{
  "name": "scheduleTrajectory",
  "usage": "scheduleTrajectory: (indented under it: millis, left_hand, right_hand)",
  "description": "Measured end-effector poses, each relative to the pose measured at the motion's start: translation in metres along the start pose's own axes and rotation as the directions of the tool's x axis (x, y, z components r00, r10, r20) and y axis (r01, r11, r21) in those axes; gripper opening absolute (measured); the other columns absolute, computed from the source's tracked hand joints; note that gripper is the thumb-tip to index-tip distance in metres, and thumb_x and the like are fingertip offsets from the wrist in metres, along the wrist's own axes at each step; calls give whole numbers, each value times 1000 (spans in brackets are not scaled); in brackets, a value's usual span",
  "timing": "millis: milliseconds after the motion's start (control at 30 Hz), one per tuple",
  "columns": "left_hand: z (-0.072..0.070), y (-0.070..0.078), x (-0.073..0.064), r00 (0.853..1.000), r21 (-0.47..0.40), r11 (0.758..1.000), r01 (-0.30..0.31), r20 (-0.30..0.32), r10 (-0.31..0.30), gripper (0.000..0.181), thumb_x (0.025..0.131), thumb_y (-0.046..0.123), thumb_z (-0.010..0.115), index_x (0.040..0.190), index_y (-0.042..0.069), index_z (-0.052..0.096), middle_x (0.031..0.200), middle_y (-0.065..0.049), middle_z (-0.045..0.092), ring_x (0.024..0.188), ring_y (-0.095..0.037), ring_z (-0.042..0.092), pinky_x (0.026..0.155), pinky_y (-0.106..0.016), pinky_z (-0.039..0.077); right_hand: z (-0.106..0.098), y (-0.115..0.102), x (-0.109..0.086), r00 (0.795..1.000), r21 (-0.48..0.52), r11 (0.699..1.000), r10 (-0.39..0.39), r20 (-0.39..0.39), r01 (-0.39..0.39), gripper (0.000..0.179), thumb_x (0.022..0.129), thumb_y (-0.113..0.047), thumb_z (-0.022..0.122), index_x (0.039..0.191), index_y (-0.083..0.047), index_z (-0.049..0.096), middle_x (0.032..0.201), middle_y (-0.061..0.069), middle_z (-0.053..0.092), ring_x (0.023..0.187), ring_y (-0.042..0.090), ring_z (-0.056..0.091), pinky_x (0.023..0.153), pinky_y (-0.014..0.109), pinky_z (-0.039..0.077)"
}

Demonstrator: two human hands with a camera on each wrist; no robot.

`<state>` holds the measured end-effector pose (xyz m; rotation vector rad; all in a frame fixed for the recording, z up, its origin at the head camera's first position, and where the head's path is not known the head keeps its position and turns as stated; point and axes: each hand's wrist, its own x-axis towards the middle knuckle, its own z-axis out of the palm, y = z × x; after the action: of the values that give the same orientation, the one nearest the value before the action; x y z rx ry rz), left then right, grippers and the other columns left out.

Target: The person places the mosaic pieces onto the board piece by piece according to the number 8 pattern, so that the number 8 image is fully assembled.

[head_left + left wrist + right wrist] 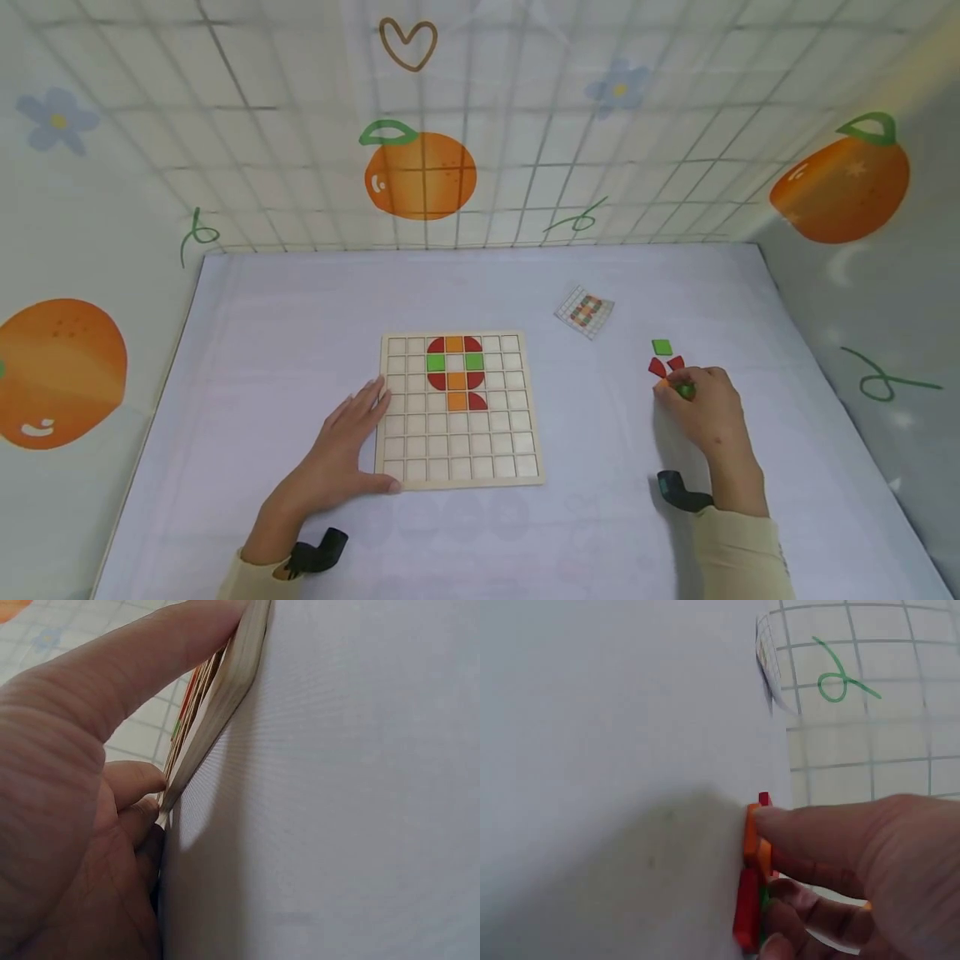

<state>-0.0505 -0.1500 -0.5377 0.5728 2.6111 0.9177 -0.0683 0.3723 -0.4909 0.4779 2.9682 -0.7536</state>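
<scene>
Orange tile (751, 836) pinched between right hand's (705, 412) fingertips, toward tabletop's (592, 517) right edge, left hand (333, 458) — fingers apart — touching wooden board's (468, 447) left edge

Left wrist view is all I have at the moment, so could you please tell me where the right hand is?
Observer: The right hand is at some loose pieces, to the right of the board.
Operator: Thank you; how many rows down do the laid pieces reach?
Observer: In the head view, the laid pieces reach the fourth row from the top.
Operator: And does anything lie beyond the board?
Observer: Yes, a patterned card lies beyond it, off to the right.
</scene>
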Motion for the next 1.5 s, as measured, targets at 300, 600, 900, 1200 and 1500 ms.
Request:
scheduleTrajectory:
  millis: [300, 600, 900, 1200, 1500]
  left_hand:
    - [-5, 7, -2, 1000, -16, 1000, -1, -12, 1, 130, 69, 43, 97, 168, 13, 18, 176, 2, 2, 161, -21, 1, 128, -50, 5]
    - [-7, 9, -2, 1000, -17, 1000, -21, -8, 21, 130, 70, 42, 97, 168, 12, 18, 176, 1, 2, 161, -23, 2, 128, -49, 5]
    - [-4, 6, -1, 1000, -1, 1000, -17, -5, 17, 131, 70, 46, 96, 169, 15, 17, 176, 4, 1, 161, -19, 0, 128, -48, 5]
    - [-8, 6, -2, 1000, 1, 1000, -3, -18, 3, 131, 69, 45, 97, 169, 16, 17, 176, 5, 1, 161, -19, 0, 128, -48, 4]
    - [-6, 6, -1, 1000, -10, 1000, -9, -25, 9, 130, 69, 41, 98, 169, 15, 18, 176, 3, 3, 161, -21, 2, 128, -48, 5]
  right_hand:
    - [2, -5, 0, 1000, 11, 1000, 2, 30, -2, 38, 102, -22, 65, 122, 10, 61, 119, 30, 52, 106, 44, 52, 89, 59, 52]
    - [-12, 8, -6, 974, 58, 972, 226, 37, -227, 41, 103, -14, 58, 136, 9, 53, 133, 33, 43, 121, 48, 43, 97, 62, 53]
    - [-30, 28, -21, 941, 5, 943, 333, 63, -334, 57, 103, -30, 61, 139, 11, 47, 133, 37, 43, 121, 52, 41, 94, 68, 48]
    - [-21, 12, -21, 943, 16, 952, 301, 143, -306, 44, 101, -28, 68, 127, 6, 58, 114, 28, 59, 104, 43, 50, 79, 51, 53]
    - [17, -74, -39, 997, 278, 961, -24, 74, 3, 27, 104, -21, 66, 120, 1, 64, 103, 18, 70, 78, 23, 71, 65, 21, 57]
